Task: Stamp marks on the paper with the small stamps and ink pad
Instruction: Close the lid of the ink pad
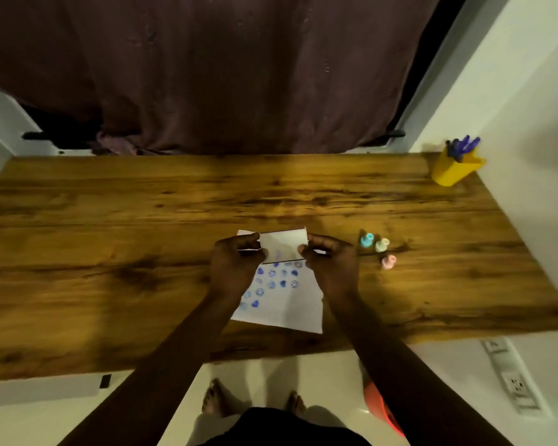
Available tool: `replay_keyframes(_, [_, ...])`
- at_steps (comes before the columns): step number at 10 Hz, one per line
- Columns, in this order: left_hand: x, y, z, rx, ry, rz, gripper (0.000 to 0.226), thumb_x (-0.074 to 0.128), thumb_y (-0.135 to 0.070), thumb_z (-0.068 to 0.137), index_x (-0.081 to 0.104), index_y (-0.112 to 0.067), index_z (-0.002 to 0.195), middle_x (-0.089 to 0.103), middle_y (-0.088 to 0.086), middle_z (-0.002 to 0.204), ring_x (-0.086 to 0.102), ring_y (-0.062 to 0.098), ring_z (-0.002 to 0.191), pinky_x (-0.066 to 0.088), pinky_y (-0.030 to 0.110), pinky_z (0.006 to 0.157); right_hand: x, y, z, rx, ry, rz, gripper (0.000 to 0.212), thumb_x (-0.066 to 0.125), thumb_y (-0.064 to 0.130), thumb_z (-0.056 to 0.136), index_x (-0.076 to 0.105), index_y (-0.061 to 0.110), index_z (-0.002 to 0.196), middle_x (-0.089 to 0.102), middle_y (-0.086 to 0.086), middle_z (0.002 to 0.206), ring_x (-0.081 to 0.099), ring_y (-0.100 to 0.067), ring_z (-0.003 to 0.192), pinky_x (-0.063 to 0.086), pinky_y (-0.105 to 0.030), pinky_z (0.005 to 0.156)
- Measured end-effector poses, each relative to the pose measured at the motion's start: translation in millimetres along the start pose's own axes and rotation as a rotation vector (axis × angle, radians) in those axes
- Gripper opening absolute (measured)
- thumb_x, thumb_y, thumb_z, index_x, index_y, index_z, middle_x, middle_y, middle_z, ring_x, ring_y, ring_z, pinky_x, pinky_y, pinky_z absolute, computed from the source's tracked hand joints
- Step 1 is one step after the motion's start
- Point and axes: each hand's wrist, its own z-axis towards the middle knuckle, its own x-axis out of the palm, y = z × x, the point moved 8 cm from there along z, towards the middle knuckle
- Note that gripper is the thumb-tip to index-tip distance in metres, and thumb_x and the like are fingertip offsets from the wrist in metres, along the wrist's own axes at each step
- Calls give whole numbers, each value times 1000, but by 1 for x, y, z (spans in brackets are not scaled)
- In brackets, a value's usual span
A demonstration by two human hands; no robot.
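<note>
A white paper (287,309) lies on the wooden table (110,252), covered with several blue stamped marks. Its far part is folded up and toward me. My left hand (236,262) pinches the left edge of that folded flap, and my right hand (331,262) pinches its right edge. Three small stamps stand to the right of my right hand: a teal one (366,240), a pale green one (382,244) and a pink one (388,261). No ink pad is visible.
A yellow pen holder (455,169) with blue pens stands at the table's far right corner. A dark curtain (223,75) hangs behind the table. A white wall (512,123) borders the right side. My bare feet show below the table's near edge.
</note>
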Motion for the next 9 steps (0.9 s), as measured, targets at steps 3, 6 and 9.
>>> replay_keyframes(3, [145, -4, -17, 38, 195, 249, 32, 83, -12, 79, 80, -12, 110, 80, 10, 113, 73, 22, 104, 53, 27, 92, -121, -66, 13, 231, -211, -247, 28, 80, 23, 87, 78, 11, 113, 78, -12, 113, 71, -30, 108, 52, -33, 94])
replay_keyframes(6, [180, 2, -22, 71, 212, 426, 24, 79, -11, 83, 80, -8, 106, 80, 11, 109, 75, 23, 97, 45, 18, 71, -138, -89, 25, 268, -167, -277, 24, 75, 21, 91, 78, 10, 113, 78, -14, 111, 73, -33, 102, 57, -49, 97])
replay_keyframes(9, [175, -16, -24, 119, 200, 474, 15, 74, -15, 85, 78, -5, 95, 78, 13, 99, 73, 29, 96, 45, 25, 74, -136, -62, 21, 34, -137, -415, 22, 70, 26, 96, 75, 15, 114, 78, -5, 110, 72, -24, 104, 56, -41, 97])
